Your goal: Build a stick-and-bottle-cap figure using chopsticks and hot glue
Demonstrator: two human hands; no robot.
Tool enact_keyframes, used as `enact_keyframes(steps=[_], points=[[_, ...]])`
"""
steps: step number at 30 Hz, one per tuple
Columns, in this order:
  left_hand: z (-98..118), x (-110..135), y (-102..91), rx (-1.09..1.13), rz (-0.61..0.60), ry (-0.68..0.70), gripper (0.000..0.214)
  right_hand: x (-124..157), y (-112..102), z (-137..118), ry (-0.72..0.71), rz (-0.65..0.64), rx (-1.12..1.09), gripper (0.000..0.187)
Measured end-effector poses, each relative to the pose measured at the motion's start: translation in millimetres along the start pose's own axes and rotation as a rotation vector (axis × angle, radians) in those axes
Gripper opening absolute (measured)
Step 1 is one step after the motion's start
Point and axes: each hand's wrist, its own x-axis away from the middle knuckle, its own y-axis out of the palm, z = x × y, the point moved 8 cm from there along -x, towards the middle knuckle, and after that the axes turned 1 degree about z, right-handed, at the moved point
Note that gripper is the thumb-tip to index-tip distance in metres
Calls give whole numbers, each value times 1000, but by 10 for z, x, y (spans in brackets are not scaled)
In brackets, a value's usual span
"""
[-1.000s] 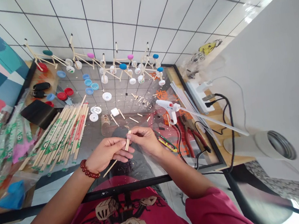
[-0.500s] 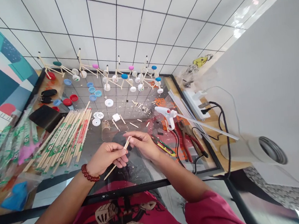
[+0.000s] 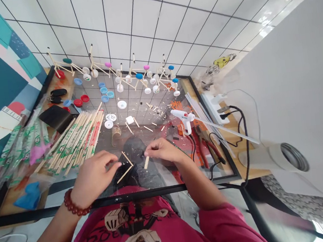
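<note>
Low over the glass table (image 3: pixel 158 193), near its front edge, my left hand (image 3: pixel 93 177) has its fingers closed at a thin wooden stick (image 3: pixel 126 167) bent into a V. Its two limbs meet at a point on the right. My right hand (image 3: pixel 165 151) is a little to the right, pinching a short stick piece (image 3: pixel 146 162) that points down to the glass. The hands are apart, with the V-shaped stick between them.
A pile of wrapped chopsticks (image 3: pixel 76 140) lies to the left, by a black box (image 3: pixel 56 117). Bottle caps (image 3: pixel 104 90) and stick-and-cap models (image 3: pixel 133 75) stand at the back. To the right are a white glue gun (image 3: pixel 182 115), red pliers (image 3: pixel 208 146), a power strip (image 3: pixel 215 105) and a grey tube (image 3: pixel 282 155).
Both hands held one long stick raised between them; now they have dropped to the glass and moved apart. The stick is bent into a V, with a short piece in my right hand.
</note>
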Motion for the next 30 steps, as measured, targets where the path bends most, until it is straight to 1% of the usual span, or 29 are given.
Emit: enact_keyframes(steps=[1,2,3,5,7,9,10,12,14,16,18,20,22,25,27,28,29,30], points=[[7,71,63,-32,-27,14,24,33,9,1,10,-44,61,42],[10,132,121,-64,-45,22,25,66,15,-15,11,-59,137,38],[13,182,174,-99,-59,31,25,97,16,-45,9,-46,229,34],[20,246,264,-165,-81,52,23,147,29,-124,24,20,446,30],[17,273,343,-211,-101,72,21,184,44,-196,78,89,663,29],[-6,281,413,-233,-122,85,20,215,28,-259,132,140,791,29],[-22,281,439,-237,-127,90,20,233,1,-284,149,160,809,29],[-55,279,474,-239,-131,107,22,286,-91,-319,161,192,779,34],[-85,275,483,-236,-137,128,26,380,-229,-336,158,248,713,35],[-116,265,471,-252,-151,139,30,516,-362,-339,144,338,639,28],[-153,241,432,-301,-154,132,32,667,-422,-304,131,420,561,19],[-188,198,371,-369,-135,117,35,794,-381,-234,122,454,495,13],[-209,137,313,-428,-114,108,37,878,-275,-150,119,443,452,11],[-217,26,256,-494,-95,97,37,942,-140,-57,121,428,437,12],[-190,-46,226,-516,-65,99,35,935,-76,-50,91,414,450,14],[-159,-75,214,-514,-37,113,34,916,-43,-62,60,399,463,20],[-114,-95,207,-503,-4,138,33,888,-6,-77,25,378,481,33],[-58,-104,207,-481,34,174,32,856,29,-86,-7,356,501,51]])
